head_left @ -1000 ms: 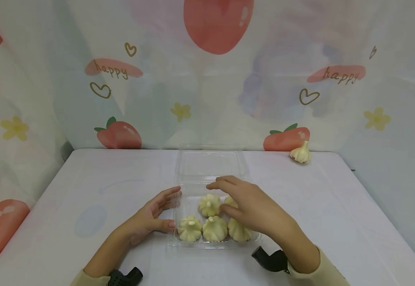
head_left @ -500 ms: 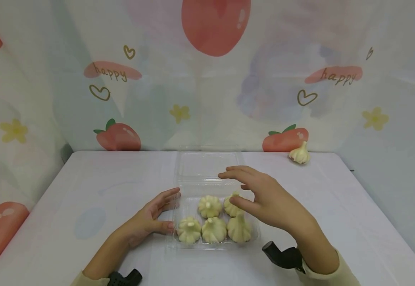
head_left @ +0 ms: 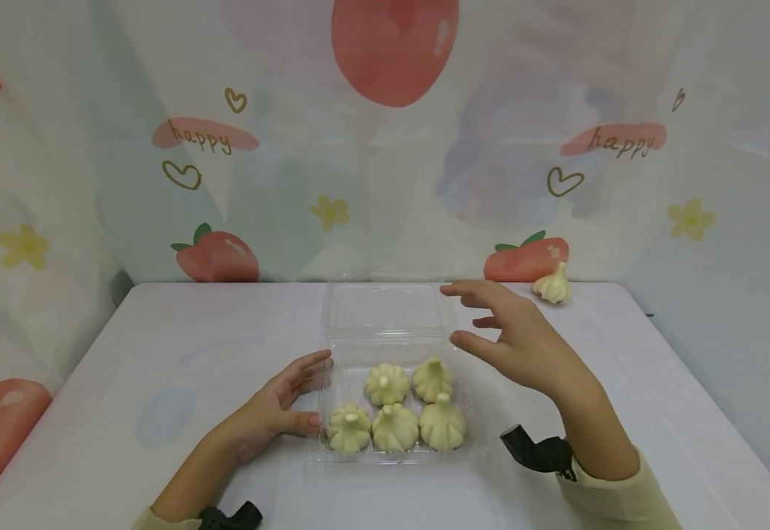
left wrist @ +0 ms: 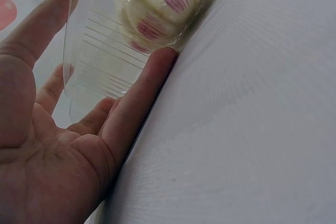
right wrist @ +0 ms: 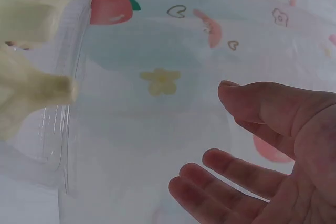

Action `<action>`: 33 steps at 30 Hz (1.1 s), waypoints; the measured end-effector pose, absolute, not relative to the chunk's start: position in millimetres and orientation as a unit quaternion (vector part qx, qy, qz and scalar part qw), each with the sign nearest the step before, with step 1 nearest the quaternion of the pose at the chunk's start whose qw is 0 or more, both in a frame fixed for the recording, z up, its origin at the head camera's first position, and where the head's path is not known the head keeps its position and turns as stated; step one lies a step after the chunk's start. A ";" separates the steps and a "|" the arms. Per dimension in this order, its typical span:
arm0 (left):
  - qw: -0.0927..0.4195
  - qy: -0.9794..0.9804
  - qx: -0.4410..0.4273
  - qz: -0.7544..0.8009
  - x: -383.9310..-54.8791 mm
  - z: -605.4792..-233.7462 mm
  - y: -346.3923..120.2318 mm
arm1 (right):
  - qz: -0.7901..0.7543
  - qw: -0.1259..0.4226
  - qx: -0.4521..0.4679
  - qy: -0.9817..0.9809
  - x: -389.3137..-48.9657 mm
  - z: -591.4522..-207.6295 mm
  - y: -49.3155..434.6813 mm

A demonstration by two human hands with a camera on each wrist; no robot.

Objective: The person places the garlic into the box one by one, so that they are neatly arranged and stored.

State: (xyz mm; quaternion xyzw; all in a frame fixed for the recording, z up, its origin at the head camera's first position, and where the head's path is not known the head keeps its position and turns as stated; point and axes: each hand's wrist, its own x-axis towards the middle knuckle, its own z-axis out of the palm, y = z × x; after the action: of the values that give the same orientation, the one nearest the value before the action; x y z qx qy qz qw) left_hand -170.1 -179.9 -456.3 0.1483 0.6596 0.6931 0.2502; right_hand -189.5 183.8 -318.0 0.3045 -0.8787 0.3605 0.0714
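A clear plastic clamshell box [head_left: 345, 357] stands on the table with its lid [head_left: 388, 309] folded back. Inside sit several garlic bulbs: three along the front row and two behind, such as the front middle bulb [head_left: 395, 428]. My left hand [head_left: 277, 406] rests at the box's left wall, thumb and fingers extended along it; the left wrist view shows a fingertip [left wrist: 165, 59] low by the wall, next to a purple-streaked bulb [left wrist: 157, 11]. My right hand [head_left: 517, 335] hovers right of the lid, fingers spread, nothing in it. Another garlic bulb [head_left: 553, 285] lies beyond it.
The white-covered table [head_left: 213, 324] ends at the back against a printed cloth [head_left: 385, 169] with fruit, flowers and hearts. Dark wrist-worn devices sit on both wrists, the right one [head_left: 537, 450] beside the box's front right.
My right hand has risen away from over the box, moving right and back toward the lone garlic bulb, uncovering the bulbs beneath. My left hand stays at the box's left side.
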 end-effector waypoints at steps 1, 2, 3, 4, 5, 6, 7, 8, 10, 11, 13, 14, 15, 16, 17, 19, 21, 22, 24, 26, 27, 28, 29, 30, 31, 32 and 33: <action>0.250 0.659 0.150 0.693 -170.1 -456.4 -179.9 | 0.363 0.076 0.300 -0.879 -191.8 -318.6 186.2; 0.250 0.658 0.151 0.694 -170.0 -456.5 -180.0 | 0.366 0.080 0.294 -0.879 -194.0 -319.3 188.5; 0.250 0.658 0.153 0.694 -169.9 -456.7 -180.1 | 0.370 0.084 0.288 -0.879 -196.3 -319.9 190.7; 0.250 0.657 0.154 0.694 -169.9 -456.9 -180.2 | 0.373 0.088 0.282 -0.879 -198.4 -320.6 192.9; 0.250 0.656 0.155 0.695 -169.8 -457.1 -180.2 | 0.377 0.091 0.275 -0.880 -200.6 -321.4 195.1; 0.250 0.656 0.155 0.694 -169.7 -457.2 -180.3 | 0.380 0.094 0.267 -0.881 -202.7 -322.2 197.2; 0.250 0.657 0.155 0.694 -169.6 -457.4 -180.3 | 0.382 0.097 0.261 -0.881 -204.7 -323.2 199.4; 0.250 0.656 0.155 0.694 -169.6 -457.5 -180.4 | 0.386 0.100 0.254 -0.881 -206.6 -324.2 201.5; 0.250 0.657 0.156 0.694 -169.6 -457.7 -180.4 | 0.388 0.107 0.241 -0.883 -210.5 -326.3 205.8; 0.250 0.657 0.155 0.694 -169.5 -457.8 -180.4 | 0.387 0.113 0.236 -0.884 -212.6 -327.7 207.9; 0.250 0.656 0.156 0.695 -169.3 -457.7 -180.4 | 0.388 0.123 0.224 -0.885 -217.1 -330.7 212.0; 0.250 0.656 0.156 0.695 -169.2 -457.6 -180.4 | 0.389 0.129 0.219 -0.886 -219.5 -332.4 213.9; 0.250 0.656 0.157 0.695 -169.1 -457.5 -180.4 | 0.387 0.135 0.214 -0.887 -222.1 -334.2 215.9; 0.250 0.656 0.157 0.695 -169.0 -457.4 -180.4 | 0.386 0.139 0.207 -0.888 -224.6 -336.1 217.8; 0.250 0.656 0.158 0.694 -169.0 -457.4 -180.4 | 0.387 0.142 0.200 -0.889 -227.1 -337.9 219.7; 0.249 0.657 0.158 0.694 -169.0 -457.5 -180.4 | 0.389 0.145 0.185 -0.891 -231.4 -341.2 223.5; 0.248 0.657 0.158 0.694 -169.1 -457.8 -180.4 | 0.395 0.147 0.168 -0.891 -235.3 -344.7 227.0; 0.248 0.657 0.158 0.694 -169.2 -457.9 -180.4 | 0.396 0.150 0.160 -0.892 -237.0 -346.4 228.8; 0.249 0.656 0.157 0.695 -169.4 -457.7 -180.3 | 0.399 0.156 0.144 -0.892 -239.8 -349.7 232.1; 0.250 0.656 0.156 0.695 -169.5 -457.4 -180.2 | 0.399 0.162 0.129 -0.893 -242.0 -353.4 235.3; 0.250 0.656 0.155 0.695 -169.6 -457.2 -180.1 | 0.399 0.163 0.122 -0.894 -243.1 -355.2 236.8; 0.250 0.656 0.155 0.695 -169.7 -457.1 -180.1 | 0.399 0.163 0.114 -0.895 -244.0 -356.8 238.3; 0.251 0.656 0.154 0.695 -169.7 -456.9 -180.2 | 0.401 0.164 0.107 -0.895 -245.0 -358.3 239.7; 0.250 0.656 0.155 0.695 -169.8 -456.9 -180.3 | 0.404 0.164 0.100 -0.894 -246.1 -360.0 241.1; 0.250 0.657 0.157 0.694 -169.8 -456.9 -180.5 | 0.405 0.165 0.093 -0.894 -247.2 -361.5 242.3; 0.250 0.656 0.157 0.694 -169.8 -456.9 -180.6 | 0.408 0.166 0.086 -0.894 -248.3 -363.1 243.5; 0.250 0.657 0.156 0.694 -169.7 -456.6 -180.7 | 0.411 0.167 0.080 -0.893 -249.4 -364.8 244.7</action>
State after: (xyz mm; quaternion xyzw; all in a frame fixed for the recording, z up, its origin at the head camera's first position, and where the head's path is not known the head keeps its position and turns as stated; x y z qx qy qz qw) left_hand -169.7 -180.7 -456.6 0.1556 0.6565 0.6943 0.2503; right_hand -249.4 244.7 -364.8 0.0803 -0.8926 0.4110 0.1670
